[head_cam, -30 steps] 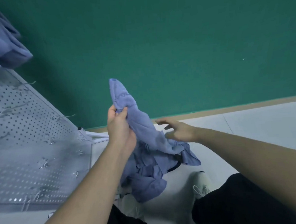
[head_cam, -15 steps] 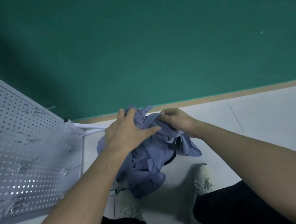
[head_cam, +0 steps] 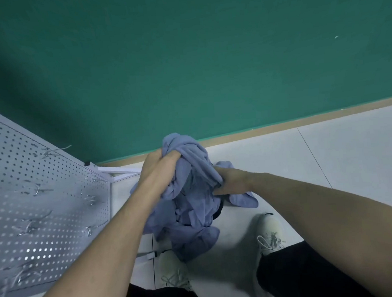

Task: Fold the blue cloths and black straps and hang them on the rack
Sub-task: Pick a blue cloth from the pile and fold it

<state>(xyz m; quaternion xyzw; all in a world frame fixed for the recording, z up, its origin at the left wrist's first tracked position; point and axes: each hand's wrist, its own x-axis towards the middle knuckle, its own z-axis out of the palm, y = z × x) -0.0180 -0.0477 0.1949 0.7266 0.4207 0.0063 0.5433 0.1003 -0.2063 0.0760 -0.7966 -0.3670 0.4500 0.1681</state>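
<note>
A white perforated metal rack fills the left of the frame, a flat panel set with regular round holes and thin bent wire hooks that stick out from its face. Its white tube frame ends at the lower corner near the centre of the frame.

The cloth hangs crumpled in the centre, soft and matte blue-grey, bunched into twisted ridges at the top and falling in loose folds toward the lower centre. A dark strip is seen at its right edge under the folds; whether it is a strap cannot be told.

The left hand is seen just left of centre, its fingers curled tight into the top bunch of the cloth; the fingertips are buried in the fabric. The right hand is seen just right of centre, lower than the left, with a ridge of cloth draped over its knuckles and its fingers closed round the fabric from below. Both forearms run in from the bottom corners and cover parts of the rack and floor.

Two pale laced shoes are seen on the smooth light tiled floor at the lower centre, the left one partly hidden by the hanging cloth, above dark trouser legs. A matte green wall with a tan skirting strip fills the upper frame.
</note>
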